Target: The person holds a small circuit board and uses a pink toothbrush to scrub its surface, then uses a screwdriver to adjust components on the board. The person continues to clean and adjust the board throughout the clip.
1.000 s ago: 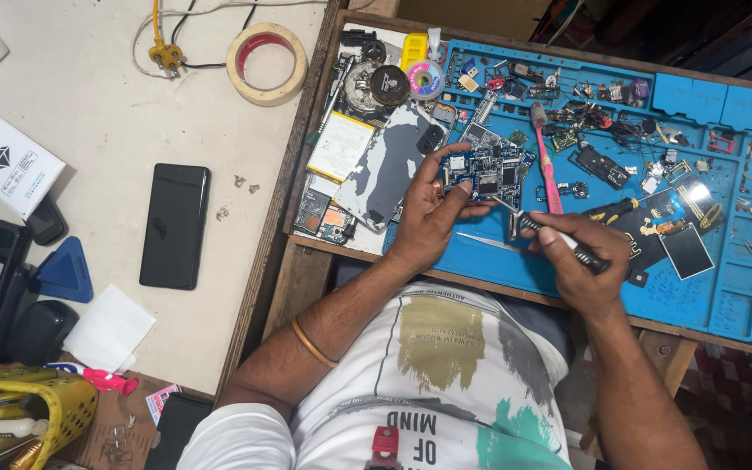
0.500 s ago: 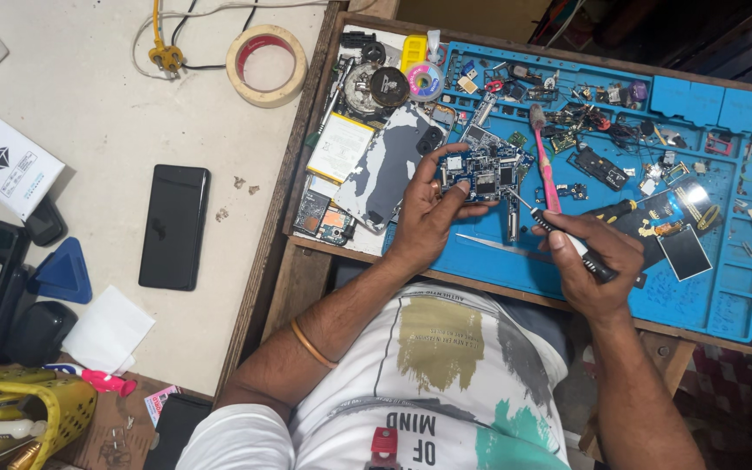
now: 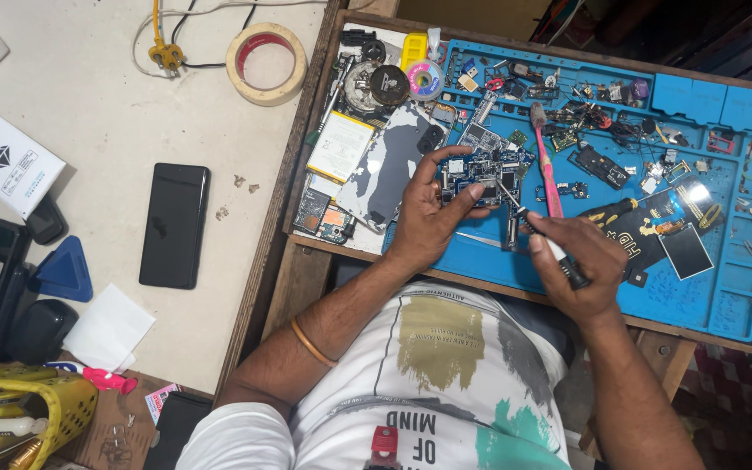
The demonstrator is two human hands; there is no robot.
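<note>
Left hand fingers pinch the small dark phone circuit board mid-frame over the blue silicone repair mat, right hand closed around a slim black-handled screwdriver, so I'd keep the tip square and press lightly.

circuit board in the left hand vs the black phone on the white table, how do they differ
The circuit board is bare, crowded with small parts and irregular in outline; the black phone is a plain, smooth closed rectangle. The circuit board is pinched by the left hand over the blue mat, with the tool in the right hand pointing at it; the black phone lies flat and untouched on the white table. The phone looks larger. Both are phone hardware.
</note>
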